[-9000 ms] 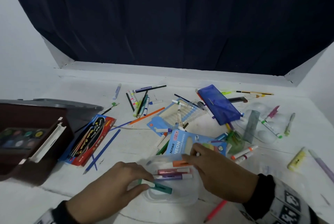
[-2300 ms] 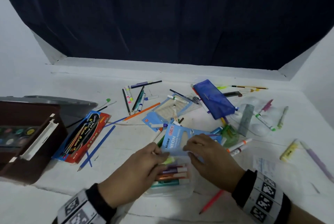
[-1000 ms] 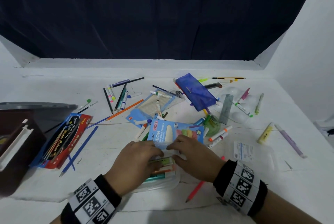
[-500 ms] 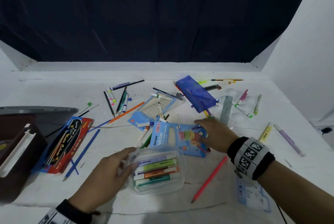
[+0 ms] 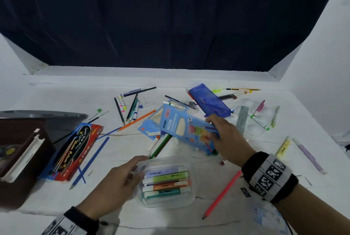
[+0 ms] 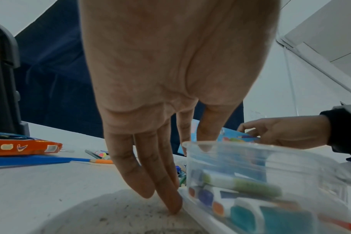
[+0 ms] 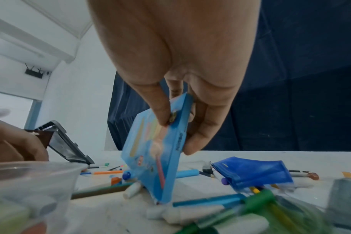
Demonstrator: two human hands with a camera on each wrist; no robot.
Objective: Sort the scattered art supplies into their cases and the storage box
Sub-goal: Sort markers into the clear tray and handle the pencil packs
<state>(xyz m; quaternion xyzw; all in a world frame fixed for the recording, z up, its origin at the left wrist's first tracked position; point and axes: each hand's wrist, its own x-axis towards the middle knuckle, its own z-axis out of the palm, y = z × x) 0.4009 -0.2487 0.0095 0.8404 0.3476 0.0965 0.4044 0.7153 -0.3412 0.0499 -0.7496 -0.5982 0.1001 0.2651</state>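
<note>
At lower centre of the head view, a clear plastic case (image 5: 164, 198) sits on the white table (image 5: 56, 202), loaded with highlighters (image 5: 166, 181) lying side by side in purple, green, orange and teal. The left hand (image 5: 115, 187) holds this case from its left side: the left wrist view shows straight fingers (image 6: 166, 194) running down the outside wall to the table, thumb at the rim. The right hand (image 5: 227, 140), right of centre, grasps a light blue crayon box (image 5: 186, 130), thumb on the printed face and fingers behind; the right wrist view shows the box (image 7: 158, 155) tilted up on its lower edge among loose markers. A dark blue zip pouch (image 5: 209, 102) lies just above the right hand in the frame. At left, a red pencil box (image 5: 75, 151) lies open beside a brown storage box (image 5: 22, 151) at the frame's left edge. A pink pencil (image 5: 221, 195) lies right of the clear case. Further pens and pencils lie scattered across the table's upper centre and right.
</note>
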